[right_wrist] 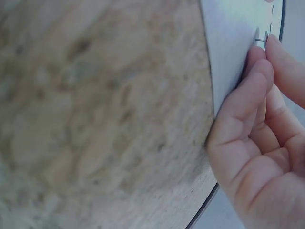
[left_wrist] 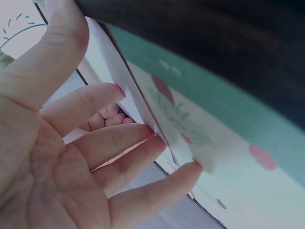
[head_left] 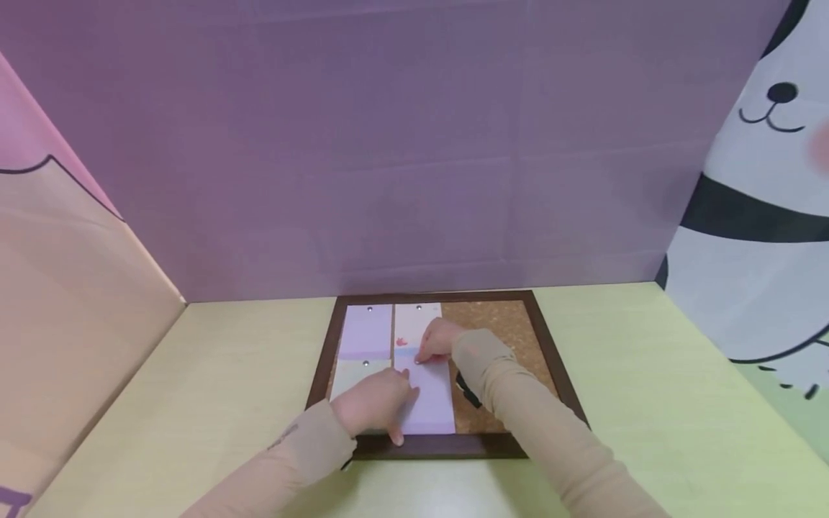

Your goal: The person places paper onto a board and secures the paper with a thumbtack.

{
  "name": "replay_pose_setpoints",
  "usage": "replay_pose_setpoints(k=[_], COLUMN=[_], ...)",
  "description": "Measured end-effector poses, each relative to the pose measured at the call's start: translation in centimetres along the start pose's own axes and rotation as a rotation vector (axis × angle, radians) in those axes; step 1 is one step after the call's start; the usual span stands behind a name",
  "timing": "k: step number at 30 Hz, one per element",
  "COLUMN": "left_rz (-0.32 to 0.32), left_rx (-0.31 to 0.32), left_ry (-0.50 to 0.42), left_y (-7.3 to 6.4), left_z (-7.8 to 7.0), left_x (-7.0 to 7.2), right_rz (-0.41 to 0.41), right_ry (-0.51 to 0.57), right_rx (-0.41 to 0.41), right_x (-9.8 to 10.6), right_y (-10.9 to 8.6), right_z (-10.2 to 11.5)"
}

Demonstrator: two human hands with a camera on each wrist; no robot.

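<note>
A cork board point(head_left: 495, 327) in a dark wooden frame lies on the table. My right hand point(head_left: 438, 339) pinches a thumbtack point(right_wrist: 266, 37) between thumb and forefinger, at the top edge of a lavender paper sheet point(head_left: 430, 403). The tack's thin shaft shows between its head and the paper. My left hand point(head_left: 377, 403) has its fingers spread, and its fingertips point(left_wrist: 195, 169) touch the papers. Under it lies a pale sheet with a green border point(left_wrist: 157, 55), partly hidden in the head view. Its thumb is by the frame's front edge.
Another lavender sheet point(head_left: 365, 331) and a pinkish sheet point(head_left: 414, 324) are tacked along the board's top. A tack point(head_left: 365, 363) sits in the lower left sheet. Bare cork shows on the right. A purple backdrop point(head_left: 414, 158) stands behind the pale table point(head_left: 227, 374).
</note>
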State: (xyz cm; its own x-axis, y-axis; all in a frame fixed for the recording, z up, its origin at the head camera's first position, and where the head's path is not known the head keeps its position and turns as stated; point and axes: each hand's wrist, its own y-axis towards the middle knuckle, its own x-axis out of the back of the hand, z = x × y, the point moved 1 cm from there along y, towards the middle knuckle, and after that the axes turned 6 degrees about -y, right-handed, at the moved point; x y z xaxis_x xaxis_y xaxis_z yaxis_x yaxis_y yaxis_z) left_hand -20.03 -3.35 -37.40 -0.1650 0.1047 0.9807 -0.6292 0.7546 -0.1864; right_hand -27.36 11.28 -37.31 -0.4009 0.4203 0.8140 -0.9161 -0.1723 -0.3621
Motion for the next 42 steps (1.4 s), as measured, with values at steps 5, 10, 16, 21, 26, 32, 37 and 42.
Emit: replay_pose_setpoints(k=[5,10,16,21,26,32,37,42], left_rz=[0.005,-0.007,-0.018,-0.015,-0.011,-0.009,-0.003,0.007], left_rx=[0.006,0.002,0.005,0.012,0.019,0.024,0.019,0.013], left_ry=[0.0,-0.018,-0.035,-0.03,-0.029,-0.039,-0.023,-0.004], left_y=[0.1,0.1,0.1,0.0,-0.1,-0.2,-0.2,-0.2], left_z=[0.0,0.0,0.0,0.0,0.1,0.1,0.1,-0.1], left_x=[-0.1,0.0,-0.1,-0.1,-0.1,0.0,0.1,0.3], right_rz=[-0.012,-0.036,-0.05,-0.061,-0.076,-0.074,-0.079,-0.077], right_ry=[-0.041,-0.113,-0.218,-0.305,-0.34,-0.295,-0.284,-0.209], right_rx=[-0.003,-0.006,-0.015,-0.005,-0.03,-0.081,-0.098,-0.128], right_x=[-0.2,-0.4,-0.6,-0.6,-0.8,-0.8,-0.5,-0.3], right_y=[0.9,1.6,1.8,1.9,2.1,1.9,1.3,0.9], right_z=[-0.4,-0.5,-0.4,-0.3,-0.2,0.1,0.6,0.9])
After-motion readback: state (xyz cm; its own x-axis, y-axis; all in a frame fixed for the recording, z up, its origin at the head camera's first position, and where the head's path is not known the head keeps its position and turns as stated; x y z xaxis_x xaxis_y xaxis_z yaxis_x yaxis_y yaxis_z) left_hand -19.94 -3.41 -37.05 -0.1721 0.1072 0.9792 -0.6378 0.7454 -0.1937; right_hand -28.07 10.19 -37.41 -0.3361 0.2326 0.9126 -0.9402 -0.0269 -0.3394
